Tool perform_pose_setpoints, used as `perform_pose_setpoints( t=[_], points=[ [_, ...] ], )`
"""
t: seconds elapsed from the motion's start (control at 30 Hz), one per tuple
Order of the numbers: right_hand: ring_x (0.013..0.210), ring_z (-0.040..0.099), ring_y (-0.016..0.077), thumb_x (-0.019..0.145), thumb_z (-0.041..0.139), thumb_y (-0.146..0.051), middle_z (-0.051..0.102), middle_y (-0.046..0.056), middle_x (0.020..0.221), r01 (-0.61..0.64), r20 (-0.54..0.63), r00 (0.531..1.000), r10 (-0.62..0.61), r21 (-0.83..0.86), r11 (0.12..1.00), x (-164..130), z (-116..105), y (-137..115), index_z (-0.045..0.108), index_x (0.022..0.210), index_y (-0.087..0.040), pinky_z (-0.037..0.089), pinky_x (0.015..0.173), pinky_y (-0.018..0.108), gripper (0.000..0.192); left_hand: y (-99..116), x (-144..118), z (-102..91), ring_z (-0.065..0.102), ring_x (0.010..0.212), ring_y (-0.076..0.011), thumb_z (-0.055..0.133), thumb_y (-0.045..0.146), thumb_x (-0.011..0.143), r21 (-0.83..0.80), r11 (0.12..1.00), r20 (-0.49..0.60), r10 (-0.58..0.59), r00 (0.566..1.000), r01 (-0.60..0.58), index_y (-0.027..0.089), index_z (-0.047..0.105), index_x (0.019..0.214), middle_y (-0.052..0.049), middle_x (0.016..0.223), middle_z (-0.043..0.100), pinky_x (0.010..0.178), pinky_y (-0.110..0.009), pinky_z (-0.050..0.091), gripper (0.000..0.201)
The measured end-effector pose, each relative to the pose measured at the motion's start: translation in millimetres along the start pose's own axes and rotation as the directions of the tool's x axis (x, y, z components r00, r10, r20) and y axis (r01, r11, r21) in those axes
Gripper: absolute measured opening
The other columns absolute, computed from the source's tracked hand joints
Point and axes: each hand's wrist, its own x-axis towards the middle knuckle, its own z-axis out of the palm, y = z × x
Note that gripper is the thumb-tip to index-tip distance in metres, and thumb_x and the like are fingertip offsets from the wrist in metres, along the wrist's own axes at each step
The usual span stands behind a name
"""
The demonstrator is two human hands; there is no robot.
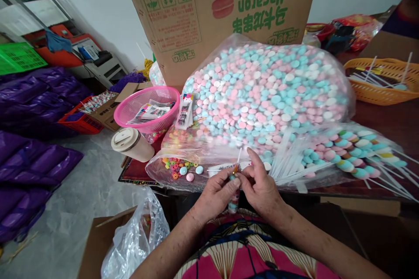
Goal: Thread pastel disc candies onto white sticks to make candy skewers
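Close to my body, a candy skewer (233, 200) in a clear wrapper hangs with its white stick pointing up. My left hand (218, 189) is closed around the upper part of the wrapper. The thumb and fingers of my right hand (260, 183) pinch at its neck, where a small gold tie shows; the right index finger is raised. Behind my hands, a large clear bag (262, 91) of pink, blue and white candies covers much of the table. Finished-looking candy skewers (350, 150) lie on plastic at the right, beside a bundle of white sticks (288, 161).
A pink basket (119, 115) with printed packets and a lidded cup (132, 144) stand on the left. An orange basket (376, 96) sits at the right. A tall carton (209, 22) rises behind. Below left is an open box with a plastic bag (140, 226).
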Motion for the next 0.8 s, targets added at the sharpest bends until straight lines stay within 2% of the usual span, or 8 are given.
perform_pose_setpoints(
  t=[0.17,0.23,0.3,0.37,0.47,0.6,0.7,0.8],
  points=[
    [0.051,0.051,0.013,0.083,0.044,-0.023,0.051,-0.006,0.058,-0.07,0.067,0.996,0.064,0.099,0.993,9,-14,-5,0.022,0.139,-0.013,0.045,0.055,0.025,0.061,2,10,6.9,0.042,0.04,-0.0069,0.07,0.045,0.07,-0.187,0.981,-0.034,-0.059,0.998,0.052,0.013,0.062,0.069,0.002,0.053,0.051,0.04,-0.021,0.035,0.033],
    [0.052,0.052,0.0129,0.083,0.048,-0.027,0.052,-0.006,0.06,-0.112,0.041,0.993,0.107,0.164,0.98,12,-19,-5,0.029,0.135,-0.013,0.045,0.055,0.025,0.057,5,15,12.1,0.043,0.043,-0.007,0.072,0.045,0.068,-0.227,0.974,-0.081,-0.047,0.996,0.028,0.014,0.06,0.066,0.002,0.053,0.051,0.042,-0.019,0.035,0.033],
    [0.053,0.051,0.0128,0.082,0.05,-0.032,0.053,-0.005,0.06,-0.165,0.026,0.986,0.163,0.189,0.968,15,-25,-4,0.043,0.126,-0.015,0.045,0.055,0.025,0.048,10,19,17.6,0.042,0.043,-0.0059,0.072,0.045,0.068,-0.163,0.987,-0.125,-0.022,0.992,0.001,0.015,0.061,0.069,0.003,0.052,0.05,0.042,-0.017,0.033,0.033],
    [0.055,0.052,0.013,0.083,0.051,-0.035,0.053,-0.003,0.06,-0.183,0.068,0.983,0.173,0.205,0.961,19,-33,-4,0.058,0.107,-0.017,0.044,0.053,0.024,0.031,17,22,22.7,0.038,0.04,-0.0047,0.071,0.047,0.069,-0.058,0.998,-0.133,0.001,0.991,-0.008,0.015,0.062,0.071,0.004,0.05,0.049,0.039,-0.016,0.029,0.033],
    [0.062,0.053,0.0137,0.087,0.049,-0.033,0.056,0.0,0.065,-0.059,0.132,0.991,0.034,0.188,0.98,24,-49,-6,0.064,0.08,-0.019,0.044,0.057,0.024,0.022,29,28,29.8,0.038,0.037,-0.0044,0.072,0.046,0.068,-0.076,0.996,-0.074,-0.042,0.996,0.036,0.015,0.06,0.069,0.005,0.048,0.048,0.036,-0.016,0.027,0.034],
    [0.063,0.054,0.013,0.09,0.045,-0.027,0.056,0.001,0.067,0.218,0.124,0.963,-0.241,0.171,0.961,32,-72,-10,0.066,0.09,-0.021,0.044,0.06,0.024,0.021,41,35,40.2,0.051,0.04,-0.0095,0.08,0.036,0.057,-0.252,0.942,0.112,-0.199,0.974,0.222,0.014,0.058,0.072,0.001,0.052,0.056,0.039,-0.019,0.036,0.034],
    [0.064,0.055,0.0122,0.09,0.047,-0.029,0.059,0.001,0.07,0.205,0.199,0.949,-0.245,0.202,0.958,38,-79,-8,0.065,0.089,-0.021,0.044,0.061,0.023,0.02,45,39,48.3,0.054,0.042,-0.0106,0.082,0.029,0.056,-0.283,0.93,0.109,-0.213,0.971,0.236,0.016,0.058,0.082,0.001,0.057,0.06,0.043,-0.02,0.04,0.038],
    [0.064,0.054,0.0127,0.088,0.047,-0.028,0.058,0.001,0.068,0.13,0.15,0.978,-0.146,0.114,0.985,41,-73,-3,0.061,0.077,-0.019,0.042,0.059,0.024,0.02,42,42,54.6,0.053,0.044,-0.008,0.081,0.024,0.056,-0.338,0.924,-0.034,-0.202,0.979,0.179,0.017,0.054,0.082,0.003,0.06,0.06,0.046,-0.019,0.041,0.038]
  ],
)
